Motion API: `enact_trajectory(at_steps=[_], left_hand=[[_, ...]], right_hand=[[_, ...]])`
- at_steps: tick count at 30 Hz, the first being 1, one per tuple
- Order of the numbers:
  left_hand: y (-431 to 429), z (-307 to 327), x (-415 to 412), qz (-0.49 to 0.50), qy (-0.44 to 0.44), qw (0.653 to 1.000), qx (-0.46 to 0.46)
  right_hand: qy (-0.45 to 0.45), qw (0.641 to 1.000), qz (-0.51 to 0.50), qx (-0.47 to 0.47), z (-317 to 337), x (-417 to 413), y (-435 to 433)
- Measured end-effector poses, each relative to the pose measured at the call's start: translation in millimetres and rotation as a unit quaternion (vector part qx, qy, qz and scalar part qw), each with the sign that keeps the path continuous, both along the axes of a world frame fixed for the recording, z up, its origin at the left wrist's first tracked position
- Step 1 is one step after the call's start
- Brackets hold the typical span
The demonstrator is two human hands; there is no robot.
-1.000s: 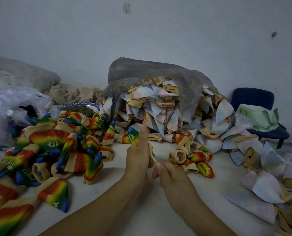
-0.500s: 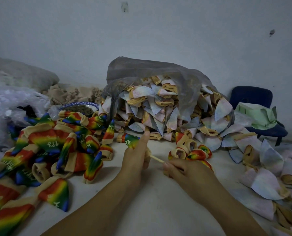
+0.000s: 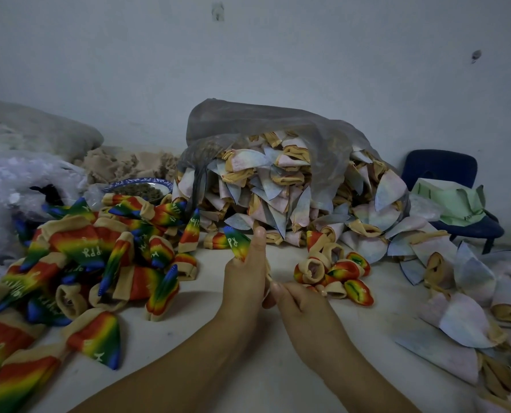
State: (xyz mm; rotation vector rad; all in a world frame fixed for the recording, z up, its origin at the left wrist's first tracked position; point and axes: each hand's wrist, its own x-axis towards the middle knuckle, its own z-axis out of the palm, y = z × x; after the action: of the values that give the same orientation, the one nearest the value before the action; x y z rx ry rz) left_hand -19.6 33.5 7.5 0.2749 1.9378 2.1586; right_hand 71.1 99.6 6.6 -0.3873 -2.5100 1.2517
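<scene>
Head view: the 2 hands meet low in the middle, over the white tabletop (image 3: 188, 338). The left hand (image 3: 245, 281) grips a rainbow-striped knitted sock (image 3: 237, 242) with its fingers curled round it and its thumb upright. The sock's blue-green toe, with white lettering, sticks out up and to the left of the thumb. The right hand (image 3: 304, 305) sits just beside the left, knuckles up. Its fingertips pinch a thin tan strand (image 3: 268, 274) that runs up into the left hand's grip; I cannot tell whether it is thread or a stick.

To the left lies a loose heap of matching rainbow socks (image 3: 84, 248), and just right of the hands is a small cluster of rolled rainbow socks (image 3: 334, 269). Behind the hands a grey translucent plastic bag (image 3: 263, 129) lies open, spilling pale inside-out socks with tan cuffs (image 3: 278, 186) onto the table and off to the right. A blue-rimmed round bowl (image 3: 141, 183) holding something dark stands behind the left heap, with crumpled beige fabric (image 3: 123, 165) behind it and clear plastic bags (image 3: 16, 180) at far left. A dark blue chair (image 3: 438, 168) at far right carries folded pale green paper (image 3: 450, 201).
</scene>
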Motion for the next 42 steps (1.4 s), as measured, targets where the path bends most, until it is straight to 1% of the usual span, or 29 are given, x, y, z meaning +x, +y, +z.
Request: enact_trajectory(at_steps=[2, 5, 7, 10, 11, 17, 19, 22, 25, 28, 31, 33, 36, 37, 40, 42], left_hand=[[1, -1, 0, 0.003, 0.014, 1.000, -0.013], [1, -3, 0, 0.007, 0.025, 0.999, -0.028], [1, -4, -2, 0.016, 0.018, 0.999, -0.032], [0, -5, -4, 0.015, 0.002, 1.000, -0.022], [-1, -6, -5, 0.011, -0.008, 1.000, -0.012], [-3, -11, -14, -0.021, -0.071, 0.994, 0.075], [-5, -12, -17, -0.034, -0.082, 0.992, 0.090], [-5, -13, -17, -0.046, -0.070, 0.994, 0.076], [-3, -11, -13, -0.043, -0.040, 0.998, 0.038], [0, -9, -8, -0.024, 0.000, 1.000, -0.007], [3, -7, -6, -0.003, 0.015, 1.000, -0.024], [3, -8, -7, 0.013, -0.013, 1.000, -0.006], [3, -10, -12, 0.014, -0.064, 0.996, 0.064], [2, -11, -13, 0.006, -0.058, 0.996, 0.068], [-1, -17, -16, -0.008, 0.017, 0.998, 0.063], [-3, -18, -17, -0.007, 0.038, 0.997, 0.069]], right_hand=[[-0.006, 1.000, -0.008, -0.001, -2, 0, 0], [-0.013, 0.999, -0.015, 0.037, -4, 0, 2], [-0.020, 0.996, -0.022, 0.089, -4, 1, 5], [-0.019, 0.980, -0.024, 0.194, -1, 0, 10], [-0.017, 0.978, -0.014, 0.206, 2, 1, 13], [-0.052, 0.980, 0.040, 0.190, 12, 11, 39], [-0.054, 0.977, 0.053, 0.200, 12, 12, 40], [-0.035, 0.975, 0.051, 0.213, 8, 8, 29], [-0.018, 0.976, 0.018, 0.217, 1, 1, 14], [-0.019, 0.987, -0.015, 0.158, -7, 0, 8], [-0.016, 0.996, -0.014, 0.086, -10, -1, 10], [-0.015, 0.998, -0.005, 0.063, -9, -2, 14], [-0.001, 0.999, -0.006, 0.050, -10, -3, 18], [0.000, 0.999, -0.007, 0.044, -10, -3, 19], [-0.011, 0.999, -0.016, 0.036, -10, -3, 24], [-0.018, 0.998, -0.026, 0.045, -11, -2, 28]])
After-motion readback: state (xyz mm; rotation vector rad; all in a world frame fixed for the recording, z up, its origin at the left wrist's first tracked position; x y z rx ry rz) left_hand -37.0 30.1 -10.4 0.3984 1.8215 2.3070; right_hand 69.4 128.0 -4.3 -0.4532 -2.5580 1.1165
